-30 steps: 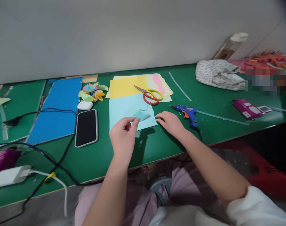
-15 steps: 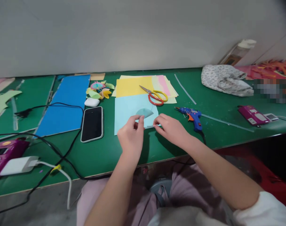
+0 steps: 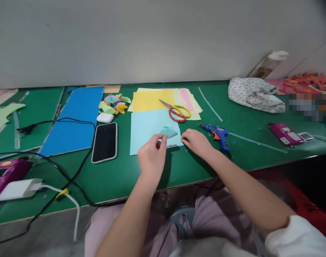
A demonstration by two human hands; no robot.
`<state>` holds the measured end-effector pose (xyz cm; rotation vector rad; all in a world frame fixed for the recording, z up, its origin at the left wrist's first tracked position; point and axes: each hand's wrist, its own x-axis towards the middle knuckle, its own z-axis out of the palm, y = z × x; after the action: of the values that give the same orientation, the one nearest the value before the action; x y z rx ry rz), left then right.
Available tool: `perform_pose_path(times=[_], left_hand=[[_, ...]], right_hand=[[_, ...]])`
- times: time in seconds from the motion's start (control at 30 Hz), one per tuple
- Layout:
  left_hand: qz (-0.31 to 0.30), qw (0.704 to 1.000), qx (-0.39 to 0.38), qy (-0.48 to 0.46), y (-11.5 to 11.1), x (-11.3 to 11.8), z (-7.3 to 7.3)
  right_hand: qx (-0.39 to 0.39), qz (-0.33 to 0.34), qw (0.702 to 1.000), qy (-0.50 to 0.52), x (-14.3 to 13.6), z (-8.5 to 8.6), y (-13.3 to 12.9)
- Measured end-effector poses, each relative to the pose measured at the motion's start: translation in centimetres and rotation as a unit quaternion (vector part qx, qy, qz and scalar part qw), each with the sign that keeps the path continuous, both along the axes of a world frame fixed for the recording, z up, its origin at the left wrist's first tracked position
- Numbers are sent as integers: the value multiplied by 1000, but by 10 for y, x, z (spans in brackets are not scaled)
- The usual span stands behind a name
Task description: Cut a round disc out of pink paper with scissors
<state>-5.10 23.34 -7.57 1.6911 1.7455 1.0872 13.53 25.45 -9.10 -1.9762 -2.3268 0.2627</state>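
Now farther right, the narrowed right hand (image 3: 196, 141), contents unclear, apparently leaves the blue paper piece (image 3: 169, 133) pinched by the left hand (image 3: 153, 151) alone.

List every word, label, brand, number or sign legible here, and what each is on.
No text can be read.
Right-hand purple device: pale markings, too small.
Left-hand purple device: markings too blurred.
Phone: dark screen, no text visible.
Small blue paper piece: no writing visible.

Two hands (image 3: 152, 153) (image 3: 195, 140), apparently one teal piece (image 3: 169, 133)
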Motion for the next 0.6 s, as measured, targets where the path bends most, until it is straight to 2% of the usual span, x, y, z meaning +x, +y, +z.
perform_pose_path(times=[0.23,0.43,0.6], left_hand=[[4,1000,-8,-14,0,-1,0],[2,999,-16,-29,-1,0,0],[5,1000,-12,-24,0,0,0]], right_hand=[[24,26,999,-26,-6,-1,-5],[45,16,999,21,9,5,-5],[45,2,998,47,19,-2,-3]])
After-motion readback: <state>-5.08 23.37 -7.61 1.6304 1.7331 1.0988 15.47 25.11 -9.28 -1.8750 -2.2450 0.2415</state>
